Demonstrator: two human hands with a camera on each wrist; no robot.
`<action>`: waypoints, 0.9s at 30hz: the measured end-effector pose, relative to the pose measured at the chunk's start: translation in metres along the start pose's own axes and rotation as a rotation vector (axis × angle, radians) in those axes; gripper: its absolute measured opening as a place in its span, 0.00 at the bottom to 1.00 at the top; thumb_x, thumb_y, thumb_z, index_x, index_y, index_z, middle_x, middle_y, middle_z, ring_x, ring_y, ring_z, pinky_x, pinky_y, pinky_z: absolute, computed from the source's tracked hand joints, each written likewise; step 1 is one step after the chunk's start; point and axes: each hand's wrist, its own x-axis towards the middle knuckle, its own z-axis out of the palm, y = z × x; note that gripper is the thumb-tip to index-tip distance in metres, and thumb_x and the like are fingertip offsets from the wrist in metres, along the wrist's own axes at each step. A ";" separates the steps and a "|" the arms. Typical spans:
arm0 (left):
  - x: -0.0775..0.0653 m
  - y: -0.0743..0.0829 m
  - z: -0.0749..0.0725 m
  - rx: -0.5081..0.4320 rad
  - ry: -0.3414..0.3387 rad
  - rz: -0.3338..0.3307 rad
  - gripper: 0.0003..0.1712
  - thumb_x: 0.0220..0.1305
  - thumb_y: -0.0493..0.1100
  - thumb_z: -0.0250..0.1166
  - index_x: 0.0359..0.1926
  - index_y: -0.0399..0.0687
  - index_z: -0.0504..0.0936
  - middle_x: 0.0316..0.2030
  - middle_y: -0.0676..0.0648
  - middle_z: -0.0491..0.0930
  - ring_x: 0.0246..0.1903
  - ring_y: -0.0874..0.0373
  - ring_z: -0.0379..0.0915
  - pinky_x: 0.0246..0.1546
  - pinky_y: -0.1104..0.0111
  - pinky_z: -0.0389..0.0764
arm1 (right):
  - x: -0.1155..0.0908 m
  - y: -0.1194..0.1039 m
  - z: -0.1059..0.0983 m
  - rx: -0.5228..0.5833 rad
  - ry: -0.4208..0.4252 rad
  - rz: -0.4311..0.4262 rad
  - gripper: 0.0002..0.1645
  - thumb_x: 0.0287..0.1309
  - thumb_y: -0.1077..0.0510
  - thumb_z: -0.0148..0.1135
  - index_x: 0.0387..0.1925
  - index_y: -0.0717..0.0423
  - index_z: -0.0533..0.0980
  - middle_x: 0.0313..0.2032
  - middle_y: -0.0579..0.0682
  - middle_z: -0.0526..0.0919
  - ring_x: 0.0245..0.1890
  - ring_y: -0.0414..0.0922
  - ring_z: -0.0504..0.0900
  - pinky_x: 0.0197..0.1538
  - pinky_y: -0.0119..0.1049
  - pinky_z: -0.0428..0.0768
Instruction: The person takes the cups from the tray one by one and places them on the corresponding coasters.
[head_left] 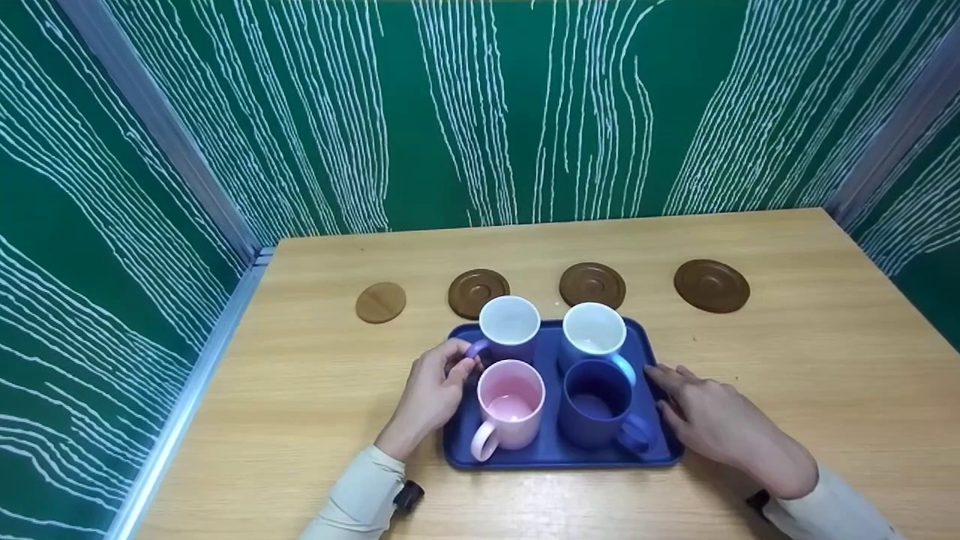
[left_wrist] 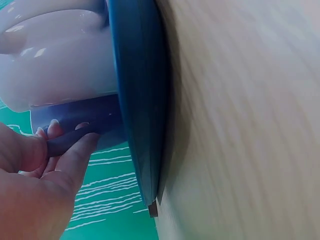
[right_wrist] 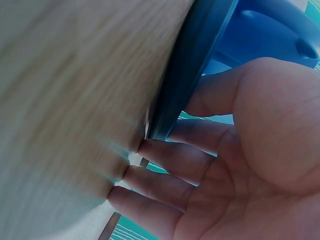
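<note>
A blue tray (head_left: 551,454) on the table holds a purple mug (head_left: 511,349) and a light blue mug (head_left: 592,346) at the back, with a pink mug (head_left: 511,420) and a dark blue mug (head_left: 596,416) in front. My left hand (head_left: 435,390) pinches the purple mug's handle (left_wrist: 70,142) between thumb and fingers, reaching over the tray's left side. My right hand (head_left: 709,412) lies at the tray's right edge, its thumb and index finger against the rim. Its other fingertips (right_wrist: 145,187) rest on the table in the right wrist view.
Behind the tray are a light brown coaster (head_left: 381,302) and three darker round coasters: left (head_left: 472,291), middle (head_left: 592,281) and right (head_left: 712,286). The wooden table (head_left: 300,420) meets a green wall (head_left: 525,112) with white wavy lines.
</note>
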 end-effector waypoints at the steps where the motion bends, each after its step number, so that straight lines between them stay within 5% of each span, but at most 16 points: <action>1: 0.000 0.000 0.000 -0.009 0.003 -0.008 0.07 0.71 0.28 0.59 0.39 0.36 0.83 0.35 0.43 0.85 0.38 0.47 0.81 0.39 0.74 0.78 | 0.000 0.000 0.000 0.000 -0.002 0.001 0.30 0.66 0.59 0.63 0.67 0.67 0.74 0.63 0.68 0.78 0.59 0.71 0.79 0.55 0.66 0.79; 11: 0.000 0.000 0.002 -0.082 0.028 -0.047 0.07 0.72 0.27 0.57 0.41 0.32 0.82 0.35 0.41 0.84 0.37 0.57 0.81 0.41 0.72 0.83 | 0.001 0.000 0.000 0.011 -0.021 0.023 0.31 0.67 0.58 0.63 0.68 0.66 0.73 0.64 0.68 0.78 0.61 0.71 0.78 0.57 0.67 0.78; 27: -0.001 0.004 0.003 -0.148 0.082 -0.068 0.08 0.73 0.25 0.55 0.38 0.31 0.81 0.36 0.37 0.87 0.41 0.49 0.85 0.46 0.62 0.87 | -0.001 -0.001 0.000 0.005 -0.001 0.018 0.29 0.67 0.58 0.64 0.67 0.64 0.75 0.63 0.67 0.79 0.60 0.70 0.79 0.54 0.69 0.78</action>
